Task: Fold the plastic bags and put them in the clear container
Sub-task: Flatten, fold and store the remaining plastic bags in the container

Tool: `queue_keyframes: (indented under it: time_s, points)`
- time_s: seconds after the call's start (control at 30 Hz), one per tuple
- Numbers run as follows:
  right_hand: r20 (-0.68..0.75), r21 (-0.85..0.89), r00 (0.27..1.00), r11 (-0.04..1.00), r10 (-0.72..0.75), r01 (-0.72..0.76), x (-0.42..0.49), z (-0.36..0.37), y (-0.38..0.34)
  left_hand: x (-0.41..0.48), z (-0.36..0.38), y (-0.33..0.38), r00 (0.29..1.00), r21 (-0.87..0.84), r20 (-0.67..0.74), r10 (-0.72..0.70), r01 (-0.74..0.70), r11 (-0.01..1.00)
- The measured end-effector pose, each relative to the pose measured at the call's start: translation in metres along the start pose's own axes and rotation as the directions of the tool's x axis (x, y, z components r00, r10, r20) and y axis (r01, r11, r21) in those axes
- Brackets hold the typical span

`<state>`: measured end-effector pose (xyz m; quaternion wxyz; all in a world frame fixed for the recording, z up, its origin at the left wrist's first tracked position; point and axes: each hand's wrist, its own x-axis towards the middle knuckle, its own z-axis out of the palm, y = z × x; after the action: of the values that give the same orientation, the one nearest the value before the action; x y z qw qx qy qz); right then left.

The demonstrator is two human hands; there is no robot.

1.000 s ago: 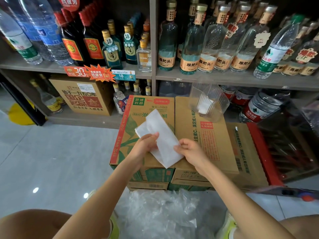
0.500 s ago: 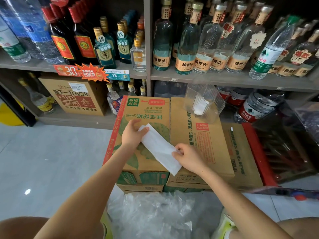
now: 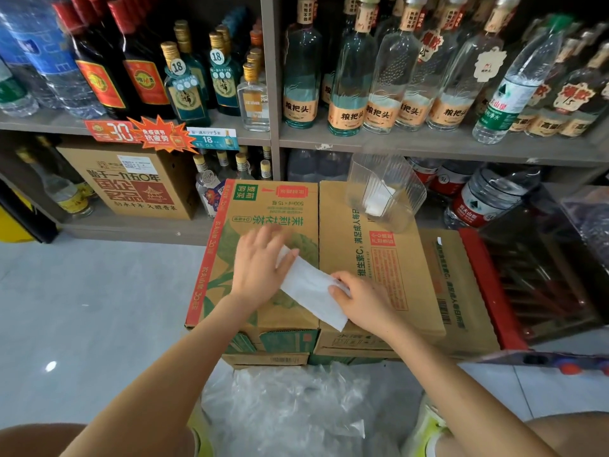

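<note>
Folded white bag (image 3: 308,286) lies as a narrow strip, slanted, on top of two cardboard boxes, across the seam between the green-printed left box (image 3: 263,212) and the brown right box (image 3: 382,268). Left hand (image 3: 260,265) lies palm down on the bag's far end, grip wide, fingers straight and spread, pressing it flat. Right hand (image 3: 362,301) sits on the bag's near end with bent fingers, tips on the plastic; cannot tell if that grip pinches the bag or only presses it (thumb hidden). The bag's near corner sticks out at the box edge under the right hand. Clear ribbed container (image 3: 385,192) stands at the far end of the right box, well apart from both hands, tilted in this view, with one folded white piece inside. Crumpled clear pile of bags (image 3: 283,413) lies on the floor (image 3: 99,308) between the person's knees, just before the boxes. Behind, shelf (image 3: 428,145) loaded with bottles (image 3: 349,77).
</note>
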<state>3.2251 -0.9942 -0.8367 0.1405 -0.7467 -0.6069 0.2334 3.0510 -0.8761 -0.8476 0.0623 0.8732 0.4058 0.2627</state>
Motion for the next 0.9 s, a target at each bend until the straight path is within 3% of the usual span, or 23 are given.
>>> queue_keyframes:
  time_s: [0.07, 0.1, 0.23, 0.27, 0.37, 0.43, 0.6, 0.67, 0.77, 0.9]
  points:
    - [0.023, 0.003, 1.000, 1.000, -0.013, 0.013, 0.002, -0.003, 0.003, -0.008, 0.003, 0.006, 0.968, -0.006, 0.136, 0.212, -0.213, 0.977]
    - [0.033, 0.004, 0.999, 1.000, -0.027, 0.027, 0.003, -0.005, 0.004, -0.012, 0.004, 0.011, 0.942, -0.016, 0.240, 0.233, -0.236, 0.972]
    - [0.073, -0.038, 0.995, 0.997, -0.067, 0.070, 0.010, -0.012, 0.011, -0.023, 0.014, 0.021, 0.873, 0.061, 0.484, 0.054, -0.096, 0.994]
    - [0.054, -0.083, 0.995, 0.993, -0.079, 0.083, 0.011, -0.013, 0.013, -0.024, 0.017, 0.023, 0.867, 0.096, 0.499, 0.016, -0.074, 0.993]
    - [-0.198, -0.302, 0.961, 0.945, -0.192, 0.127, 0.009, -0.007, 0.013, -0.024, 0.020, 0.031, 0.872, 0.159, 0.486, -0.058, -0.023, 0.987]
    - [-0.254, -0.318, 0.944, 0.940, -0.212, 0.126, 0.004, 0.003, 0.008, -0.024, 0.023, 0.036, 0.873, 0.180, 0.478, -0.102, 0.016, 0.983]
    - [-0.044, -0.331, 0.991, 0.938, -0.123, 0.102, -0.003, 0.026, 0.012, -0.019, 0.020, 0.042, 0.892, 0.169, 0.425, -0.155, 0.090, 0.982]
    - [-0.046, -0.347, 0.992, 0.933, -0.115, 0.092, -0.001, 0.028, 0.014, -0.020, 0.016, 0.045, 0.935, 0.192, 0.352, -0.045, -0.025, 0.981]
    - [-0.066, -0.338, 0.990, 0.937, -0.123, 0.094, -0.002, 0.029, 0.012, -0.027, 0.021, 0.044, 0.903, 0.194, 0.404, 0.147, -0.242, 0.951]
    - [-0.076, -0.360, 0.989, 0.928, -0.127, 0.091, -0.002, 0.031, 0.013, -0.027, 0.027, 0.032, 0.869, 0.122, 0.481, 0.113, -0.194, 0.973]
